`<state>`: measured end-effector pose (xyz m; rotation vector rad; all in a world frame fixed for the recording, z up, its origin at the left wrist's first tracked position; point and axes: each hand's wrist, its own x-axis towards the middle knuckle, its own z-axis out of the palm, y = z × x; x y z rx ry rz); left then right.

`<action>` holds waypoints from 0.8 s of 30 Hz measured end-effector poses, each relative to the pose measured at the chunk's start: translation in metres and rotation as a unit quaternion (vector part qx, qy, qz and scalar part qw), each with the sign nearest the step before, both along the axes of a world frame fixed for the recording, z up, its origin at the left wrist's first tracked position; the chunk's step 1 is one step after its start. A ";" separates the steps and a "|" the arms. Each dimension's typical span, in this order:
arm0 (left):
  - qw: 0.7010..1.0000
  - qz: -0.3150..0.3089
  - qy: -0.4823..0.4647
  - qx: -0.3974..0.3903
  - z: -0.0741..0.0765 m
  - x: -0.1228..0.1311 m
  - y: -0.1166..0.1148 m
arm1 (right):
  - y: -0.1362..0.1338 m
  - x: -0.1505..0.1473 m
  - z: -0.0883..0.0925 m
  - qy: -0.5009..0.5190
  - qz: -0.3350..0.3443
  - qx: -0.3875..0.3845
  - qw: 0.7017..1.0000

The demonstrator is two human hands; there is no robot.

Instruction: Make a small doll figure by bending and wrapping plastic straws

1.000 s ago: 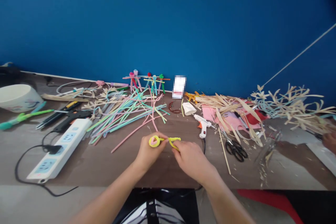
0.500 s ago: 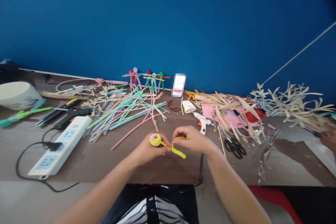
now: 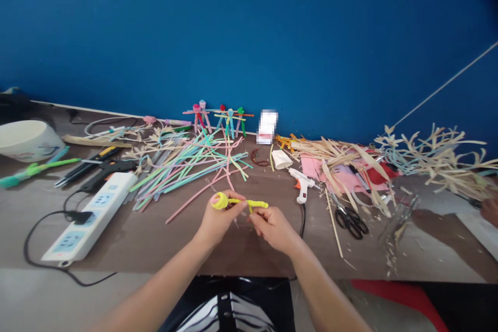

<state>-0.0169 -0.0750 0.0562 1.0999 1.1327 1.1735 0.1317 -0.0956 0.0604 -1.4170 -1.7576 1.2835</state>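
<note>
Left grip (image 3: 220, 221) clamped on a yellow pipe cleaner (image 3: 249, 203), thumb and fingers closed just behind a tight coil (image 3: 220, 200) at one end, a touch of pink showing in the coil. Straight stem running sideways toward the right, held in the air above the tabletop (image 3: 241, 254), near its front edge. Right grip (image 3: 273, 229) curled and close by, fingertips (image 3: 251, 217) just under the stem; whether closed on it or only beside it, impossible to tell. Both wrists bent inward, 2 bare forearms rising from the lower corners of the view. Only readable label candidate: a white card (image 3: 266, 127) against the blue wall (image 3: 249, 26), pixelated beyond reading. Directly ahead, a loose spread of pastel pipe cleaners (image 3: 190, 171), with small pipe-cleaner figures (image 3: 218, 119) behind. To the right, a white-and-orange hot glue gun (image 3: 301, 184), its black cord (image 3: 302, 220) trailing just beside the right grip, then black-handled scissors (image 3: 350, 222) and dry plant strips (image 3: 334, 153) over pink paper (image 3: 315, 166). To the left, a white power strip (image 3: 87, 215). At the far right edge, a co-worker's hand (image 3: 489, 210). Nothing in front of the yellow pipe cleaner.
</note>
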 end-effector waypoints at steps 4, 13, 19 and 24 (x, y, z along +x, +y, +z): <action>0.995 0.019 0.076 0.054 -0.005 -0.001 0.002 | -0.010 -0.003 0.008 -0.147 0.020 0.096 0.984; 0.980 -0.104 0.152 0.074 -0.006 -0.007 0.004 | -0.010 0.004 0.051 -0.334 0.055 0.163 0.927; 0.975 -0.206 0.087 -0.011 0.006 -0.012 0.001 | 0.016 0.017 0.050 -0.080 0.043 0.079 0.993; 0.978 -0.199 -0.031 -0.054 0.004 -0.013 0.000 | 0.028 0.017 0.014 0.086 0.034 -0.091 0.992</action>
